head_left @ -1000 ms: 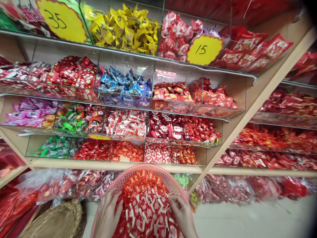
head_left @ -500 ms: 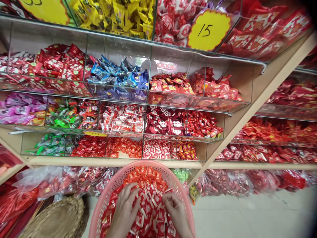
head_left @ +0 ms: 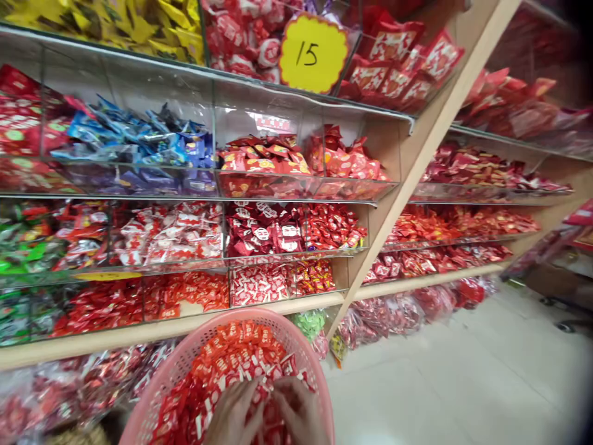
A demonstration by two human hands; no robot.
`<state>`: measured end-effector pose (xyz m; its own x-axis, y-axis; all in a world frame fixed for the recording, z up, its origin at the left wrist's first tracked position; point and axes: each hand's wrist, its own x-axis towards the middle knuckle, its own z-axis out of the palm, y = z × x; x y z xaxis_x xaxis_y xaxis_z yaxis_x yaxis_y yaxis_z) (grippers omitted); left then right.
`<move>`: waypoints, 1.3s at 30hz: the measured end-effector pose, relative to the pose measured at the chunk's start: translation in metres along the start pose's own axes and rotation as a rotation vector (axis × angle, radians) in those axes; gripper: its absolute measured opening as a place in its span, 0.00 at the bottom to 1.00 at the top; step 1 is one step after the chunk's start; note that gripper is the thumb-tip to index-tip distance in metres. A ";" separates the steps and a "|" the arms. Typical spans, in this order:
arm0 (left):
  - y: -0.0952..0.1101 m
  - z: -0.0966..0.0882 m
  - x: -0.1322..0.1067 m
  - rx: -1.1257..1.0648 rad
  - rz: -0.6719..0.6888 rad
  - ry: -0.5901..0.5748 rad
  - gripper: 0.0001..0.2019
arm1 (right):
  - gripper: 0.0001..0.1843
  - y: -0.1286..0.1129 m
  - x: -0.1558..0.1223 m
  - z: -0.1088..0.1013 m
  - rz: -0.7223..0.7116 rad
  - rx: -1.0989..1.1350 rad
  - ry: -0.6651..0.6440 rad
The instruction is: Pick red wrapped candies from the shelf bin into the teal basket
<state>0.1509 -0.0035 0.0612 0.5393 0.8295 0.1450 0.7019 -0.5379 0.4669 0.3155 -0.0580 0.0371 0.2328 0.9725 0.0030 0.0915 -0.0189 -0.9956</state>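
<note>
A pink plastic basket [head_left: 319, 377] with a perforated rim stands low in front of me, filled with red and white wrapped candies [head_left: 222, 377] and orange-red ones toward the back. My left hand [head_left: 236, 411] is down in the candies, its fingers curled around some of them. Close beside it, my right hand [head_left: 299, 408] has its fingers bent inward over candies too. The two hands nearly meet, with candies between them. Both are a little blurred, and the fingertips are partly hidden.
Tiered clear candy bins on a wooden shelf [head_left: 278, 305] rise behind the basket. A yellow price tag [head_left: 314, 54] marked 15 hangs above. A slanted wooden post [head_left: 393, 204] divides the shelves. Bagged candies [head_left: 384, 318] line the floor [head_left: 417, 383]. Wheels [head_left: 563, 326] show at far right.
My view has swung to the right, bringing more of the right-hand shelves and floor into sight. My hands have come closer together, lower in the picture, over the candies.
</note>
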 end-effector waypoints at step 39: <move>-0.009 -0.022 0.045 0.036 -0.058 -0.260 0.10 | 0.24 0.031 -0.014 -0.056 0.062 -0.101 0.455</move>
<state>0.1584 0.0420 0.0829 0.5959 0.7951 -0.1128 0.7488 -0.4993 0.4358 0.3690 -0.0848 0.0109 0.6395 0.7688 0.0066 0.1524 -0.1183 -0.9812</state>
